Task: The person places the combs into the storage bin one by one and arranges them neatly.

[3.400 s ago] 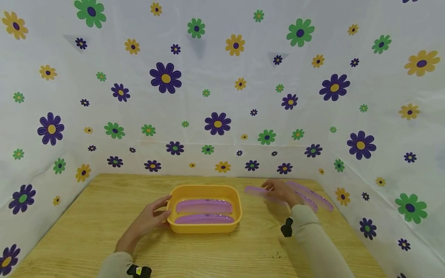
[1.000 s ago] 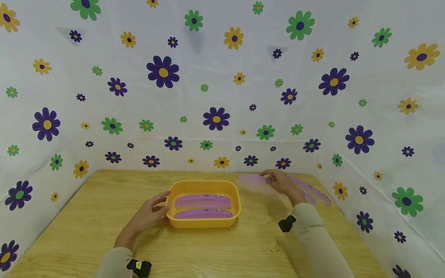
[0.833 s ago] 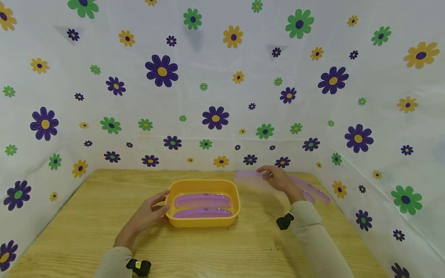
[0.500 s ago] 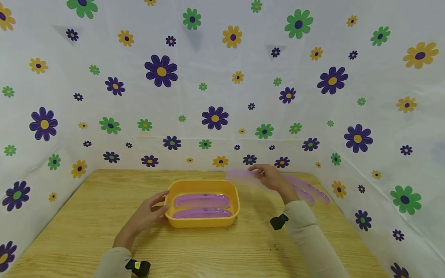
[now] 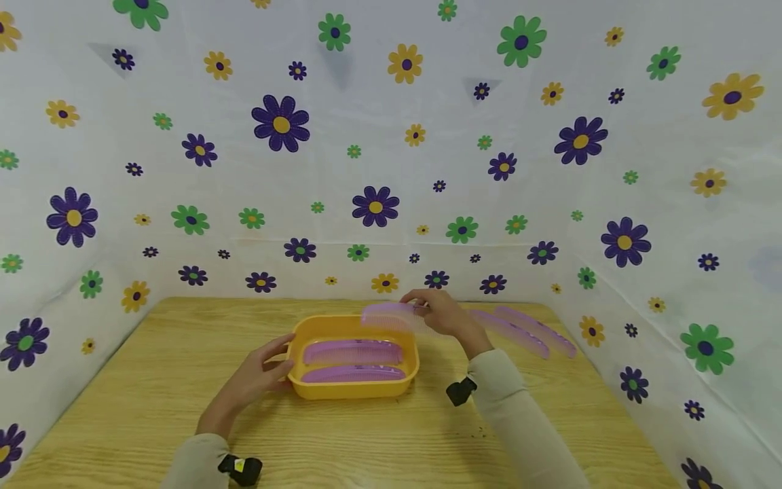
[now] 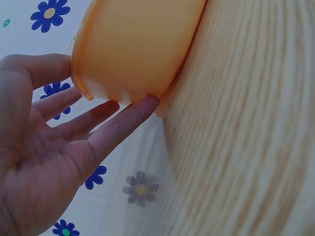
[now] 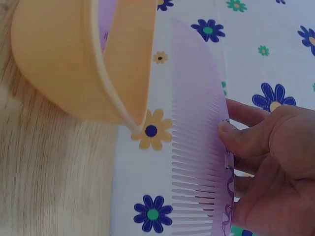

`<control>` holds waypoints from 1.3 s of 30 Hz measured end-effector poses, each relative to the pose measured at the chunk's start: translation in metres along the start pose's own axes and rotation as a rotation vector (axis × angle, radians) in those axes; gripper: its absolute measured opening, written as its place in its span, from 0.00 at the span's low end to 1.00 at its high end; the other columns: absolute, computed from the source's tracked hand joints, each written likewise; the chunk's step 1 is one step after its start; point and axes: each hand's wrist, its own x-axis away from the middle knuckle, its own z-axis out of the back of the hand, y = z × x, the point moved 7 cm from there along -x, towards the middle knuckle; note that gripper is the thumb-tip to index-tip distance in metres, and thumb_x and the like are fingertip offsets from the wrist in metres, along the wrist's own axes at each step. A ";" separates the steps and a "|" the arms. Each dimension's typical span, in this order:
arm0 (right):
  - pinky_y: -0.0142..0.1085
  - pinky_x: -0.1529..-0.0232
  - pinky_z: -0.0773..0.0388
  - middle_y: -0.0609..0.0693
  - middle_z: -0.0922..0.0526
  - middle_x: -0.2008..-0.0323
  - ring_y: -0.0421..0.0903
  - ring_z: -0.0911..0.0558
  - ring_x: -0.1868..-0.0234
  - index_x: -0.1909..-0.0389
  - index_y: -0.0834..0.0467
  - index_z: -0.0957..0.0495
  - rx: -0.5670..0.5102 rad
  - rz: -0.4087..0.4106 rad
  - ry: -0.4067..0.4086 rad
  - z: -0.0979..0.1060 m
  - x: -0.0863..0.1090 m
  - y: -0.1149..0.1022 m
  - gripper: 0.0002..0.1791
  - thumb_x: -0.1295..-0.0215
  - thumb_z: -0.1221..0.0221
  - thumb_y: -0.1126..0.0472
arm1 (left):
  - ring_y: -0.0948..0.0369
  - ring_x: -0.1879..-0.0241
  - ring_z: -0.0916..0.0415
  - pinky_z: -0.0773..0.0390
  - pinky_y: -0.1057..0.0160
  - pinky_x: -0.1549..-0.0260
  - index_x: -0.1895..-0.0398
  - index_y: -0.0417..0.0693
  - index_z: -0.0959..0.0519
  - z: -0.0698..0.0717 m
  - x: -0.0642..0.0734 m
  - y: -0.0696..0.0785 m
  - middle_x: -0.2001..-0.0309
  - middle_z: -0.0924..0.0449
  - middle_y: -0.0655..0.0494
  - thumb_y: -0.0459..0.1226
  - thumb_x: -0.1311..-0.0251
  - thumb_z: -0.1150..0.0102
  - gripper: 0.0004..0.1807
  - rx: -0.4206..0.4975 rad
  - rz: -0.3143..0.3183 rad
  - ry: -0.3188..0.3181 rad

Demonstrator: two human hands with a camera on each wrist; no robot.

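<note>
My right hand point(image 5: 446, 316) pinches a see-through purple comb point(image 5: 385, 314) by its spine, thumb on one face. Held in the air, the comb overlaps the back right of the yellow tray point(image 5: 348, 391) in the head view. In the right wrist view its teeth point(image 7: 194, 172) face the tray's rim. Inside the tray lie two purple combs, one behind point(image 5: 353, 352) and one in front point(image 5: 354, 374), parallel to each other. At the tray's left end, my left hand point(image 5: 259, 370) touches the rim and outer wall with extended fingers point(image 6: 123, 125).
Two more purple combs, one nearer point(image 5: 516, 334) and one farther right point(image 5: 540, 329), lie slanted on the wooden table point(image 5: 342, 448). Flower-printed white cloth point(image 5: 391, 149) walls the table at the back and both sides. Small dark specks point(image 5: 476, 432) lie near the front right.
My right hand has lifted a comb off the table at the right and carried it leftward to the tray's back right. My left hand has stayed at the tray's left end.
</note>
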 end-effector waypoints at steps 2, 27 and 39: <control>0.49 0.43 0.15 0.61 0.16 0.45 0.55 0.19 0.46 0.41 0.56 0.18 -0.009 -0.003 -0.009 -0.004 -0.003 -0.005 0.19 0.25 0.49 0.73 | 0.31 0.31 0.30 0.11 0.54 0.50 0.19 0.40 0.46 0.000 0.000 0.000 0.23 0.45 0.26 0.36 0.23 0.48 0.34 -0.015 0.003 -0.003; 0.48 0.34 0.19 0.55 0.15 0.45 0.52 0.19 0.47 0.42 0.55 0.17 -0.026 0.079 -0.091 -0.053 -0.023 -0.044 0.22 0.28 0.48 0.76 | 0.31 0.31 0.31 0.11 0.53 0.50 0.18 0.40 0.47 0.000 0.000 0.000 0.23 0.47 0.25 0.36 0.23 0.47 0.35 0.012 0.014 -0.016; 0.48 0.32 0.21 0.56 0.17 0.40 0.53 0.19 0.41 0.41 0.57 0.18 -0.033 0.114 -0.152 -0.069 -0.027 -0.059 0.25 0.31 0.49 0.80 | 0.33 0.31 0.30 0.11 0.53 0.50 0.18 0.43 0.46 0.000 0.000 -0.001 0.24 0.45 0.26 0.36 0.23 0.47 0.34 0.002 0.034 -0.005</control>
